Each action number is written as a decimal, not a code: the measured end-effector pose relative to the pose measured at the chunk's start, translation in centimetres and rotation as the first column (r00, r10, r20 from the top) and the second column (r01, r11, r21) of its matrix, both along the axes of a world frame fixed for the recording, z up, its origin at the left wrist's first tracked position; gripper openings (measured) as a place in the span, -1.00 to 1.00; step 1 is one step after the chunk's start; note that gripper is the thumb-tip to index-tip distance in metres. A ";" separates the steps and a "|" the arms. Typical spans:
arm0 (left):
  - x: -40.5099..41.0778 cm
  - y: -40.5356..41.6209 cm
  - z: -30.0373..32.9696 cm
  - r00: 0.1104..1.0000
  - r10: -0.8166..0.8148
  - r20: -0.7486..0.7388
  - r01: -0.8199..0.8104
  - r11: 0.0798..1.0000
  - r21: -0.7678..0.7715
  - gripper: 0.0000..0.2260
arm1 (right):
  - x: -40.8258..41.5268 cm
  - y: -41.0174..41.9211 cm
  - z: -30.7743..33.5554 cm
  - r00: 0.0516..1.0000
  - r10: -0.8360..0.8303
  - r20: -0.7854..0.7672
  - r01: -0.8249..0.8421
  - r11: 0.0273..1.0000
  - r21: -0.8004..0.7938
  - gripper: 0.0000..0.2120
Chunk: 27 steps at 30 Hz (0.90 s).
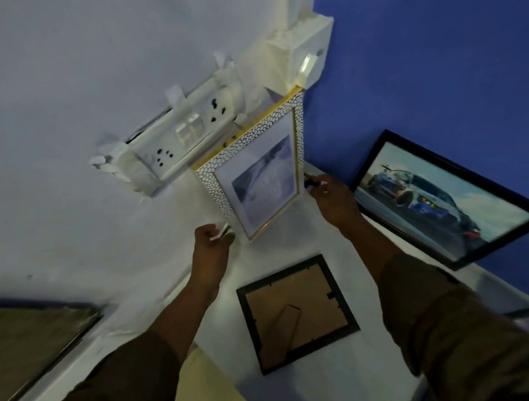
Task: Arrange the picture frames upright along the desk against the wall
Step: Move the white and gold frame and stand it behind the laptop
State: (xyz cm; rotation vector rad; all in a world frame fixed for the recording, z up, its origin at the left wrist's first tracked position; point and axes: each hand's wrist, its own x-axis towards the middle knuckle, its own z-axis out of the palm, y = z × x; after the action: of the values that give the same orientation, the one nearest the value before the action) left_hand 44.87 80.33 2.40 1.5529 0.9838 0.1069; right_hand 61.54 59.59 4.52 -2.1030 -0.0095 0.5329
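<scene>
Hands flank the white frame [260, 166]; left grip [213, 237] half-curled, right grip [334, 198] unclear.

Three picture frames are on the white desk [323, 396]. The white frame with gold edges and a pebble pattern [259, 166] stands upright in the corner where the pale wall [80, 68] meets the blue wall [432, 71], with a greyish picture inside. The black frame with a car photo [447, 200] leans against the blue wall. A small black frame [297, 314] lies face down, its brown back and stand showing.
</scene>
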 end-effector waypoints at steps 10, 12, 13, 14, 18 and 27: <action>3.2 1.5 -0.7 0.952 -0.303 -0.032 0.304 0.937 0.174 -0.67 | 5.1 3.6 0.5 0.978 0.146 0.152 -0.138 0.988 -0.063 -0.56; 3.5 1.6 -0.3 0.942 -0.328 -0.067 0.333 0.895 0.295 -0.76 | 5.7 3.7 0.3 0.972 0.181 0.148 -0.171 0.983 -0.072 -0.60; 3.5 1.7 -0.2 0.937 -0.342 -0.068 0.344 0.874 0.343 -0.78 | 5.8 3.7 0.2 0.974 0.182 0.134 -0.174 0.982 -0.069 -0.62; 3.4 1.9 -0.2 0.932 -0.358 -0.053 0.351 0.860 0.371 -0.77 | 5.9 3.7 0.0 0.977 0.179 0.117 -0.173 0.983 -0.059 -0.63; 2.1 2.0 0.5 0.918 -0.396 0.020 0.351 0.835 0.424 -0.76 | 5.0 3.3 -0.4 0.982 0.142 0.128 -0.145 0.989 0.018 -0.62; -0.5 -0.4 6.2 0.867 -0.446 0.222 0.289 0.814 0.504 -0.73 | -1.2 -2.5 -1.0 0.998 -0.067 -0.008 0.067 0.979 0.192 -0.66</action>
State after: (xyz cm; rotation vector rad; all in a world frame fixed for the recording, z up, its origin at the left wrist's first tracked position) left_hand 44.38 79.97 8.58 2.0559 0.3767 0.3310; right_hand 60.39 57.08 3.52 -1.9073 0.0104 0.4736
